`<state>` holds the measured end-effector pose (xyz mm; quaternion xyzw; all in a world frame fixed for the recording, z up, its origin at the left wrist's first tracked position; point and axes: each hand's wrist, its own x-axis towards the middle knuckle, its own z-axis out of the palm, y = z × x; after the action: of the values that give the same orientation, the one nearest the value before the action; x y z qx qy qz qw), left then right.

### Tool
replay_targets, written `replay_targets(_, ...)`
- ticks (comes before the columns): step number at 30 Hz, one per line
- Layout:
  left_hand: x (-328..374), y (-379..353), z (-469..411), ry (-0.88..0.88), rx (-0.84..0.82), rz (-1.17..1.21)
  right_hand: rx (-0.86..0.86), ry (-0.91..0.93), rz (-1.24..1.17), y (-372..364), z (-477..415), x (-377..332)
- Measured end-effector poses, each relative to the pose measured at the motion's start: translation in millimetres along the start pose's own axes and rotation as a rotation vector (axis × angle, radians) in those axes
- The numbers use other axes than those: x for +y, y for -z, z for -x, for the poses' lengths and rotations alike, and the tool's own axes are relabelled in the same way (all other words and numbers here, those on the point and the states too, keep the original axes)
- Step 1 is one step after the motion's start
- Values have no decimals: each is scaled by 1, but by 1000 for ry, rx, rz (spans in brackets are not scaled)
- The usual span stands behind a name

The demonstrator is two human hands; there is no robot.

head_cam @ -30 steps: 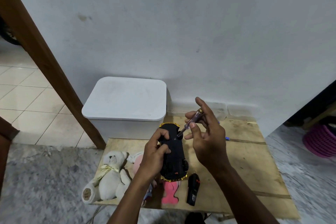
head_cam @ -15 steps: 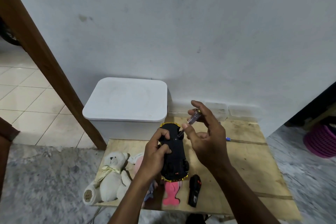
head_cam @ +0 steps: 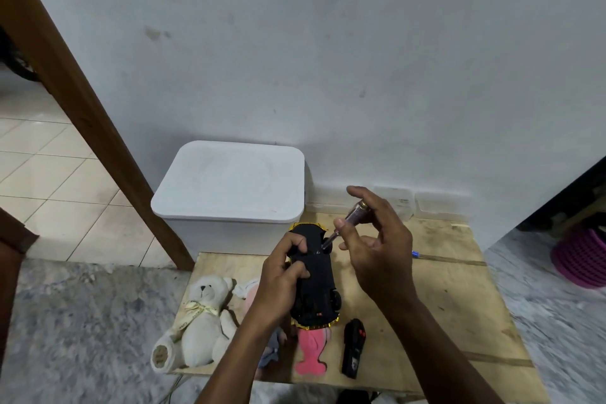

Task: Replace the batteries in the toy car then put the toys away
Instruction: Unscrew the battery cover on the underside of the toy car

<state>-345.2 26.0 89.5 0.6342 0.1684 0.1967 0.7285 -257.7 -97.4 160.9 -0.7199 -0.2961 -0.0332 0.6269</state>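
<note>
Your left hand (head_cam: 282, 275) grips the upturned black plastic toy car (head_cam: 314, 279); your right hand (head_cam: 377, 249) pinches a slim clear-handled screwdriver (head_cam: 342, 226), tip on the car's underside.

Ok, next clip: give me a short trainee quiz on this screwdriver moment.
1. True or false: the right hand holds the screwdriver.
2. What lies on the table to the left of the toy car? A) remote B) teddy bear C) purple basket
3. What does the left hand grip?
Key: 1 true; 2 B; 3 the toy car, underside up.
</note>
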Motion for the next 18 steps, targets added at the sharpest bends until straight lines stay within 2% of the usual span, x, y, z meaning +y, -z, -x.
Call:
replay_targets(4,-1,2,0,10,15,5,-34,-57,-46,0,0,1)
replay_targets(10,-1,1,-1,-1,-3,2,-41,37,84,1,1,1)
replay_targets(18,-4,-1,-2,-9,-16,8,-58,-13,21,2,2,-3)
